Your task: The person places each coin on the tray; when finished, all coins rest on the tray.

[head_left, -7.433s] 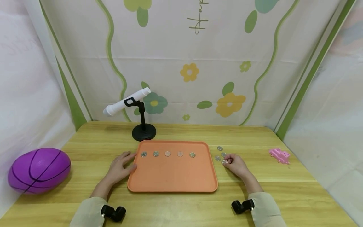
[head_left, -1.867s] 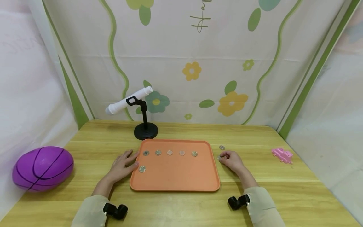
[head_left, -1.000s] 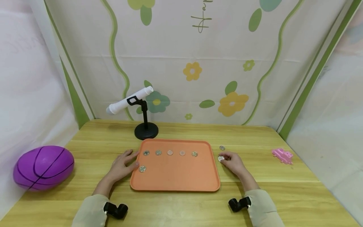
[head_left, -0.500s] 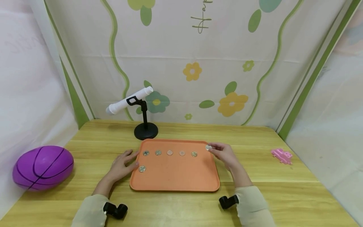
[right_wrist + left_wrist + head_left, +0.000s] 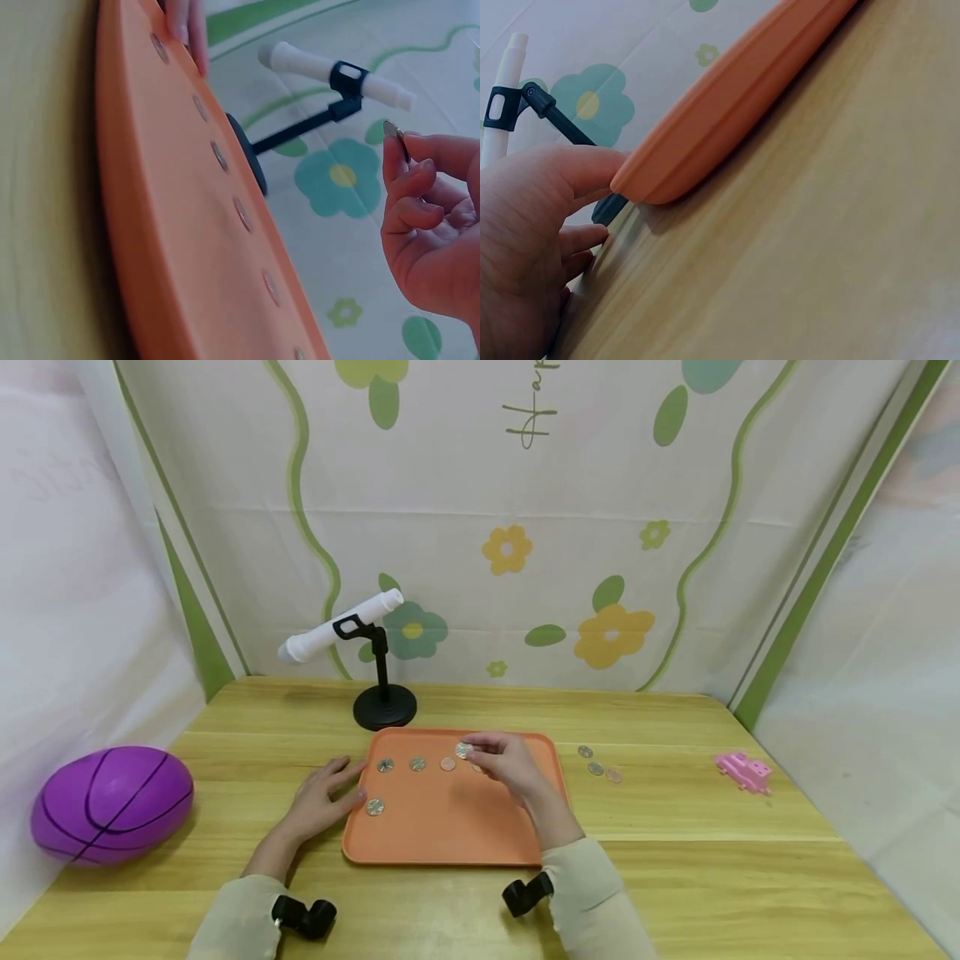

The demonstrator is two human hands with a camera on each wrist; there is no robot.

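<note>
An orange tray (image 5: pixel 450 835) lies on the wooden table. A row of coins (image 5: pixel 417 764) runs along its far side, partly hidden by my right hand, and one coin (image 5: pixel 374 807) lies apart at the near left. My right hand (image 5: pixel 480 752) hovers over that row and pinches a silver coin (image 5: pixel 464 750) between thumb and finger; the right wrist view shows the pinched coin (image 5: pixel 391 131) held above the tray (image 5: pixel 150 247). My left hand (image 5: pixel 333 781) rests flat on the table, its fingers against the tray's left rim (image 5: pixel 727 105). Three loose coins (image 5: pixel 596 768) lie right of the tray.
A purple ball (image 5: pixel 111 804) sits at the table's left edge. A white tube on a black stand (image 5: pixel 339 628) stands just behind the tray. A small pink toy (image 5: pixel 741 772) lies at the far right. Flowered cloth walls close in the back and sides.
My right hand picked a coin off the table right of the tray and carried it left over the row of coins. The left hand has stayed put.
</note>
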